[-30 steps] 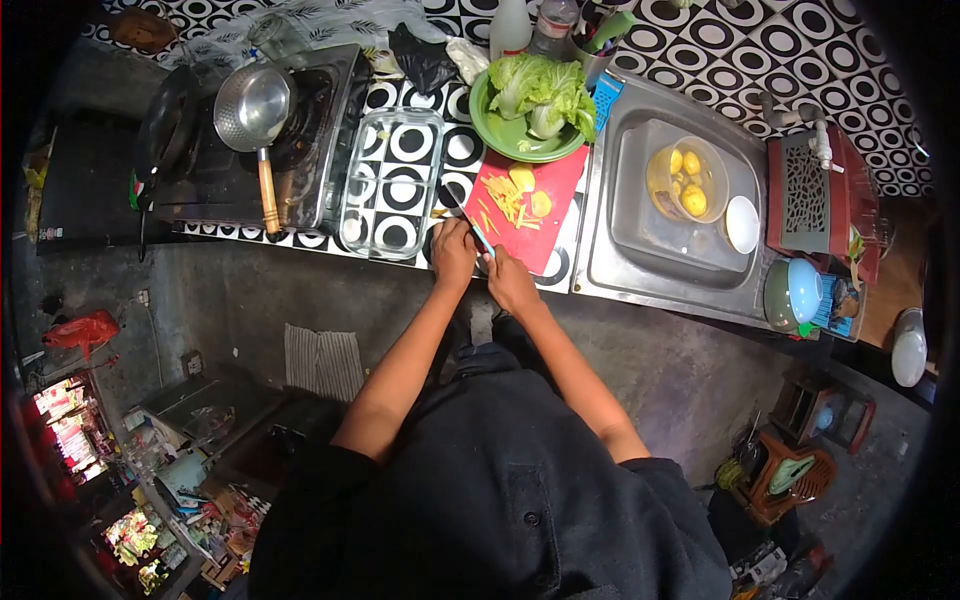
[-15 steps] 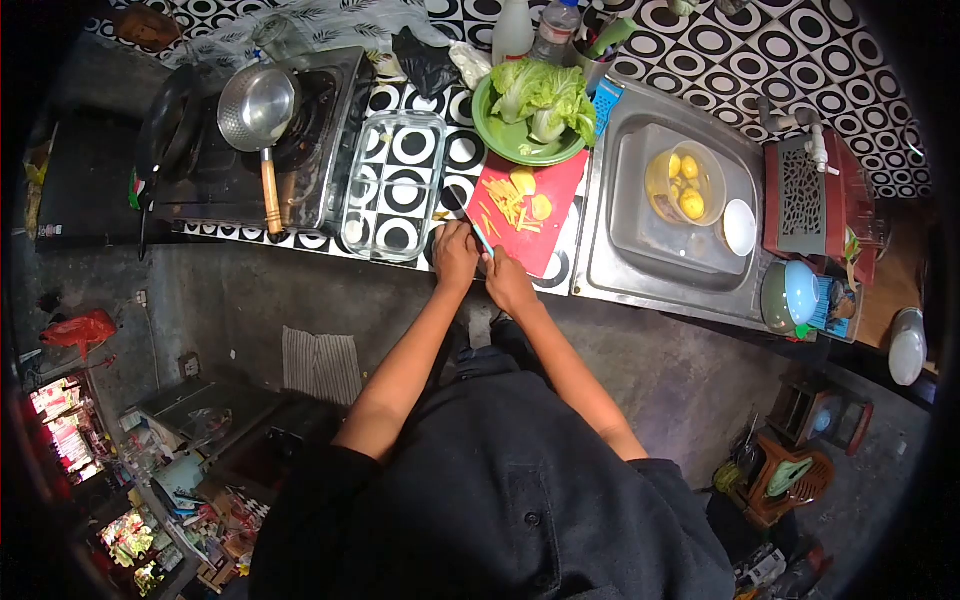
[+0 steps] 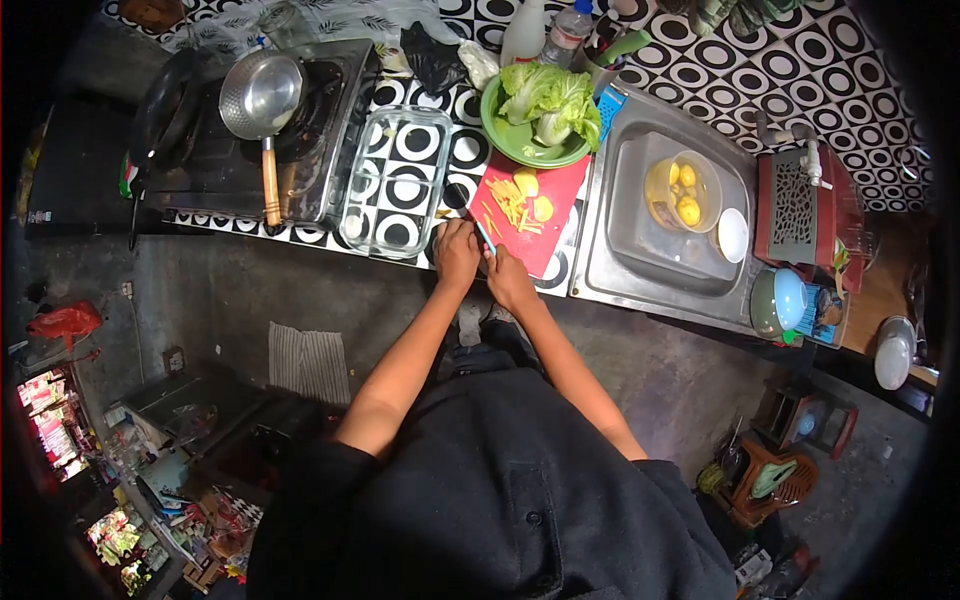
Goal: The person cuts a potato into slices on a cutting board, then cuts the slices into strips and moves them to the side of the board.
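Note:
My right hand (image 3: 510, 279) is closed around a knife with a light blue handle (image 3: 486, 237) at the lower left edge of a red cutting board (image 3: 560, 212). Beside it, my left hand (image 3: 457, 252) rests at the counter's front edge, fingers laid forward with nothing visible in them. Thin yellow strips (image 3: 508, 205) and a few larger yellow pieces (image 3: 542, 208), which look like potato, lie on the board. Just behind the board stands a green bowl (image 3: 515, 145) with leafy lettuce (image 3: 550, 105) in it.
Left of my hands sits a rectangular glass dish (image 3: 395, 180), then a stove (image 3: 335, 150) with a wooden-handled saucepan (image 3: 262, 95). At right, a steel sink (image 3: 610, 250) contains a clear bowl (image 3: 655, 200) of yellow potato-like pieces and a small white bowl (image 3: 733, 232). Bottles (image 3: 565, 35) stand behind.
The view has shifted and turned slightly. Both hands, the knife and the yellow strips look almost the same as before.

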A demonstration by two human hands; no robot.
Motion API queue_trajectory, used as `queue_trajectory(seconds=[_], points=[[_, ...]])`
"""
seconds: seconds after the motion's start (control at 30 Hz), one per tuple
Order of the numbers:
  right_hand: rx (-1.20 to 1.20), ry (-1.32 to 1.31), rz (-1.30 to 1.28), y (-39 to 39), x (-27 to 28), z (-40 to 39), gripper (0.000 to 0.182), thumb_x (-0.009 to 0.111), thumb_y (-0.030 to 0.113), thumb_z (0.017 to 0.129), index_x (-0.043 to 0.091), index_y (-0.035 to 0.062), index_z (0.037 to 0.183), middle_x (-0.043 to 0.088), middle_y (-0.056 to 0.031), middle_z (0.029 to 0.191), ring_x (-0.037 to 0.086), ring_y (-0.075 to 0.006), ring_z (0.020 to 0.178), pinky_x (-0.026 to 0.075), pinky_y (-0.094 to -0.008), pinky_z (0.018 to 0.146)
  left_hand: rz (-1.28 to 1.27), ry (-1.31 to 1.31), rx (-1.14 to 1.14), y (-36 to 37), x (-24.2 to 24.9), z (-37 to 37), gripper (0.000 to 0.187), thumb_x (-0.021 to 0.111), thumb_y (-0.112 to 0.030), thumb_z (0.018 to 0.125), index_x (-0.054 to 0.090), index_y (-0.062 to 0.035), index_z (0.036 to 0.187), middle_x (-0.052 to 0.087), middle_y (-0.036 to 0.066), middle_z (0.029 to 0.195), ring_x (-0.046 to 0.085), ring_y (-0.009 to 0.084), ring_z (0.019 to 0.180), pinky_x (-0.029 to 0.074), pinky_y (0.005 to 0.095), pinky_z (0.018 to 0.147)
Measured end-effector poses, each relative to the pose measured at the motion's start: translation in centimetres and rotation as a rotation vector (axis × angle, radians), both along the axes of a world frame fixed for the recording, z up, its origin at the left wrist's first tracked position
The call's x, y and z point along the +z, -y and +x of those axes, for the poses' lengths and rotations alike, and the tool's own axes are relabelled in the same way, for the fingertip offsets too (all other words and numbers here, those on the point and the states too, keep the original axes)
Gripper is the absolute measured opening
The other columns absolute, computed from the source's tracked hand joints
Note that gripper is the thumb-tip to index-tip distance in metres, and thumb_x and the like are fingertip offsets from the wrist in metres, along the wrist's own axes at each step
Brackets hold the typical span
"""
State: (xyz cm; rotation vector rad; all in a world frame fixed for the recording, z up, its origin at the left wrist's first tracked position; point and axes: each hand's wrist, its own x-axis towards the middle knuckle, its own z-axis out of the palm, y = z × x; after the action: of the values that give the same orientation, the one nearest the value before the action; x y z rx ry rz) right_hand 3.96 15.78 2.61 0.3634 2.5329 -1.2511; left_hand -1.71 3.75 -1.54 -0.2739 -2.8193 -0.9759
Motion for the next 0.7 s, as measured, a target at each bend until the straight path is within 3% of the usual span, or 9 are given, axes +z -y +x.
queue_trajectory(seconds=[0.27,0.37,0.47,0.7], points=[[0.001,0.026,0.034,0.1,0.2,-0.3,0.034,0.048,0.028,0.106,0.053,-0.0054,0.104,0.062,-0.0392,0.091,0.060,-0.0572,0.093,0.047,-0.0582,0.081,0.046,-0.014,0.015,-0.1,0.2,0.1,0.008,0.064,-0.005,0.083,0.068,-0.0042,0.089,0.063,0.010,0.094,0.059,0.0327,0.096,0.050,0.0440,0.084],[0.019,0.003,0.032,0.1,0.1,-0.2,0.033,0.046,0.028,0.106,0.050,-0.0045,0.102,0.063,-0.0387,0.088,0.059,-0.0583,0.091,0.046,-0.0624,0.080,0.050,-0.011,0.018,-0.1,0.4,0.2,0.008,0.064,-0.005,0.082,0.068,-0.0046,0.089,0.063,0.010,0.094,0.059,0.0327,0.096,0.049,0.0449,0.083],[0.014,0.031,0.050,0.1,0.0,-0.4,0.036,0.048,0.030,0.107,0.053,-0.0059,0.104,0.061,-0.0400,0.093,0.059,-0.0575,0.095,0.046,-0.0576,0.080,0.064,-0.023,0.014,0.0,0.0,0.1,0.008,0.064,-0.005,0.082,0.069,-0.0048,0.088,0.063,0.010,0.093,0.059,0.0327,0.096,0.049,0.0452,0.082],[-0.013,0.100,0.057,0.3,1.3,-0.9,0.039,0.048,0.032,0.107,0.054,-0.0061,0.105,0.061,-0.0400,0.095,0.060,-0.0567,0.096,0.046,-0.0567,0.081,0.088,-0.042,0.012,0.0,-0.2,0.0,0.008,0.063,-0.007,0.082,0.069,-0.0048,0.087,0.064,0.010,0.091,0.059,0.0323,0.094,0.049,0.0452,0.081]])
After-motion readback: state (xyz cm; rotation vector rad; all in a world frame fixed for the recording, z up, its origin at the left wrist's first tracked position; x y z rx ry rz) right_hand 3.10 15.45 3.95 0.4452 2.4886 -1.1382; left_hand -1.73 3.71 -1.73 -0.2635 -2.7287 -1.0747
